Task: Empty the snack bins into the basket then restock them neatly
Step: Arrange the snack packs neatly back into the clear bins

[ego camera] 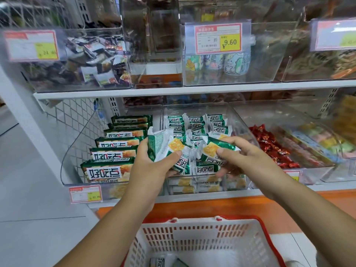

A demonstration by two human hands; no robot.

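Snack packets point(163, 145) | left fingers point(173, 154) grip some | right fingers point(221, 151) grip another | probably above bin point(240, 122)

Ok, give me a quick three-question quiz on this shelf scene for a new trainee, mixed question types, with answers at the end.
1. True or false: the left hand and the right hand each grip small green-and-white packets over the middle bin.
2. Multiple choice: what fills the bin just right of the middle one? A) red-wrapped candies B) canned drinks C) bananas
3. Fill in: the basket below the shelf is white with a ___ rim.

Key: 1 true; 2 A; 3 red.
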